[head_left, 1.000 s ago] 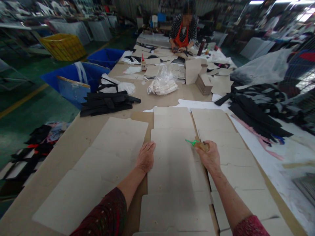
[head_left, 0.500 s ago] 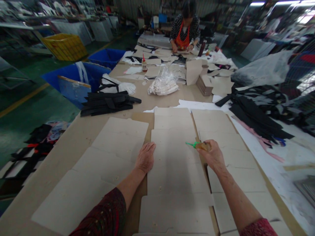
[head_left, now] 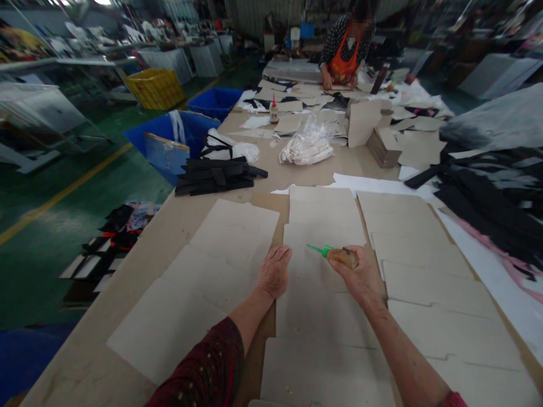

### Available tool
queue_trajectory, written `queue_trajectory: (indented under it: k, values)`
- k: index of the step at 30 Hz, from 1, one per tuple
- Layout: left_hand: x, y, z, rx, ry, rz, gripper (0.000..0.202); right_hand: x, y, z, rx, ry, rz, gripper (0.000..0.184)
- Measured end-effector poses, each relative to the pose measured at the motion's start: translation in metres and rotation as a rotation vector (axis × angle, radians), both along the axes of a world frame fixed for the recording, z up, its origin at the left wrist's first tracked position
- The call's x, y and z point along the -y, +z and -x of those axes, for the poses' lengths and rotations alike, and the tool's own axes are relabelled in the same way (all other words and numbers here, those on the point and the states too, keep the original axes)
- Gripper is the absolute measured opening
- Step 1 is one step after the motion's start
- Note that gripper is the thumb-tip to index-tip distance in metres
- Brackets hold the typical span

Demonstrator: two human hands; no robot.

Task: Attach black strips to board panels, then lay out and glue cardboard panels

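Note:
My right hand (head_left: 356,274) grips a squeeze bottle of amber liquid, probably a glue bottle (head_left: 343,258), tilted with its green nozzle pointing left over the middle column of grey-beige cardboard pieces (head_left: 326,316). Whether the tip touches the card I cannot tell. My left hand (head_left: 274,273) rests flat, fingers stretched forward, on the left edge of that same column. Overlapping cardboard pieces (head_left: 169,316) lie in another column to the left. A third column of cardboard pieces (head_left: 432,282) lies on the right, beyond my right wrist.
Black strips (head_left: 218,175) are piled at the table's left edge, near blue bins (head_left: 159,138). A clear plastic bag (head_left: 307,144) and stacked cardboard (head_left: 384,148) sit farther back. More black strips (head_left: 487,198) lie at right. A co-worker in a red apron (head_left: 343,62) stands at the far end.
The glue bottle has moved left across the middle column, its nozzle now nearer my left hand. My left hand stays on the edge. The view has turned left, so everything appears farther right.

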State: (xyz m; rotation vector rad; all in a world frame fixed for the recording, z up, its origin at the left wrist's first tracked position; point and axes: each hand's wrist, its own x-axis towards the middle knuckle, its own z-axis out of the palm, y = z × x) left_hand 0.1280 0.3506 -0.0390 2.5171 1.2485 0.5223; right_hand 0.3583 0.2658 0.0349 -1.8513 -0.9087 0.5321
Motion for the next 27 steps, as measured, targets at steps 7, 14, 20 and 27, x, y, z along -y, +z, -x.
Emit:
queue_trajectory:
  k: [7,14,20,27]
  values:
    - [0.000,0.001,-0.001,0.020,0.000,0.014,0.047,-0.025,-0.007,0.024,0.151,0.169,0.067,0.045]
    - [0.000,0.002,-0.001,0.028,-0.003,0.020,0.045,-0.027,-0.002,0.025,0.373,0.227,0.111,0.035]
    - [0.001,0.001,-0.001,0.035,-0.006,0.023,0.046,-0.022,0.008,0.017,0.430,0.238,0.163,0.033]
    - [0.001,0.001,-0.002,0.017,0.005,0.014,0.044,-0.024,0.002,0.023,0.255,0.246,0.145,0.036]
